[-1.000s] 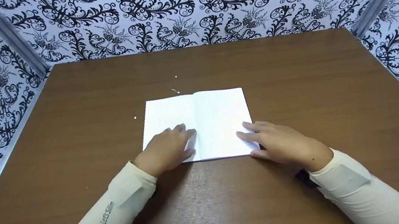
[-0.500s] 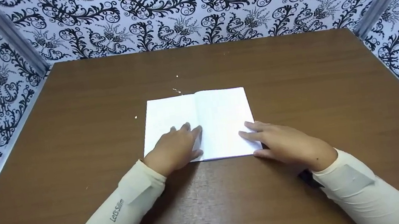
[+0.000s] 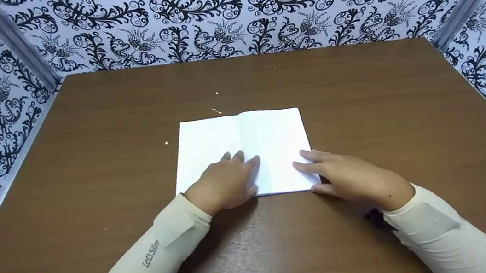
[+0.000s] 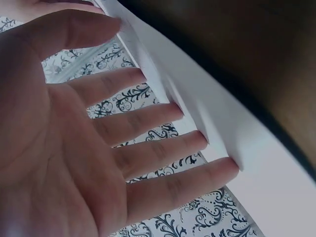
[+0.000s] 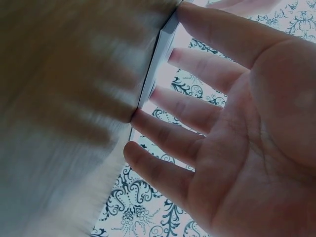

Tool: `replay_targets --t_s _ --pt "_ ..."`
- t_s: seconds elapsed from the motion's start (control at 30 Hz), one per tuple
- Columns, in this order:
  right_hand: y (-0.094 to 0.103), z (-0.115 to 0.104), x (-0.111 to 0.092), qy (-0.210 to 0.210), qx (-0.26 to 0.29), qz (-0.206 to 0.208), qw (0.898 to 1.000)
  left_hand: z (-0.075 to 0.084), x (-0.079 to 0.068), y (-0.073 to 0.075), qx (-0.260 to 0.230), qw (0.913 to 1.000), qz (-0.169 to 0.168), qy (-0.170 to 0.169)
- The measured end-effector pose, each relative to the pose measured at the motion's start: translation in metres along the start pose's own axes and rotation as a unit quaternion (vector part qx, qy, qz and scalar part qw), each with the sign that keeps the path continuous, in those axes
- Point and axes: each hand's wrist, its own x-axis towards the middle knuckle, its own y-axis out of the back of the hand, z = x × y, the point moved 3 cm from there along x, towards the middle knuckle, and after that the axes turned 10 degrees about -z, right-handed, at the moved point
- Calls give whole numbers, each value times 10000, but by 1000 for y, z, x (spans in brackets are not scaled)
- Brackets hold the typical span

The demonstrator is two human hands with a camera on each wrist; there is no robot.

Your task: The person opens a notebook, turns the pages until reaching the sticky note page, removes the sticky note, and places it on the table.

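Observation:
A book with blank white pages lies open flat on the brown table, its fold running front to back. My left hand rests across the fold near the front edge, fingertips on the paper. In the left wrist view its fingers are spread and nearly straight, tips touching the white page. At the book's front right corner is my right hand, with some fingertips on the page and others along the edge. The right wrist view shows those fingers extended against the side of the pages.
The brown table spreads around the book. Small white specks lie behind it and to its left. Walls with a black-and-white scroll pattern stand at the back and both sides.
My left hand has slid rightward over the page, from the left page onto and past the fold. The right hand has stayed almost in place at the right edge.

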Motion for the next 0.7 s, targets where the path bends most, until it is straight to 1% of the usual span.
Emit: replay_targets --t_s 0.1,0.2,0.37,0.53,0.7 --pt "0 0 0 -18 33 -8 10000 5 3 1 33 9999 -81 72" --pt "0 0 -1 1 26 21 10000 10 7 1 104 9999 -81 71" --pt "1 0 0 6 -13 47 10000 16 12 -2 361 9993 76 -13" --pt "1 3 1 -213 56 -111 9997 16 11 -3 452 9987 213 -40" --pt "1 6 0 -322 87 -168 9993 15 10 -2 366 9991 170 -91"
